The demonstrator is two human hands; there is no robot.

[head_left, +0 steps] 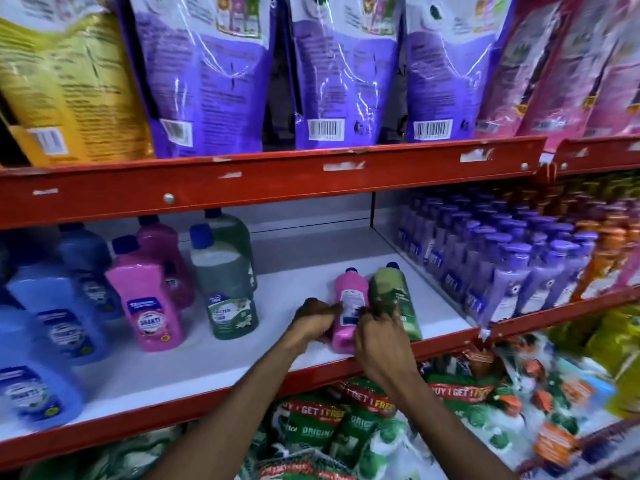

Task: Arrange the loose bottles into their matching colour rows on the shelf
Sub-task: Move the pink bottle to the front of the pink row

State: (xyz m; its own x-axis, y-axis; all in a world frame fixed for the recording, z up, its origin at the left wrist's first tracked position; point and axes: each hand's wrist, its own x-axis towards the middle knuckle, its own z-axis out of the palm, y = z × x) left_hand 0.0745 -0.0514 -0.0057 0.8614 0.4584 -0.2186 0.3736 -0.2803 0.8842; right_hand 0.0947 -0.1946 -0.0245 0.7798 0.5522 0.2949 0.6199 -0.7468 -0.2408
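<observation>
Two loose bottles lie on their sides on the white shelf (214, 362), caps pointing to the back: a pink bottle (349, 299) and, touching it on the right, a green bottle (389, 289). My left hand (313, 318) grips the pink bottle's lower left side. My right hand (377, 337) is closed over the bottoms of both, its fingers mainly on the green one. At the left stand upright rows: blue bottles (55, 306), pink bottles (150, 303) and green bottles (230, 285).
Purple pump bottles (485, 258) and orange ones (602, 258) fill the shelf to the right of a divider. Purple, yellow and pink refill pouches stand on the red shelf above (277, 178). Green and orange packets (346, 427) lie below.
</observation>
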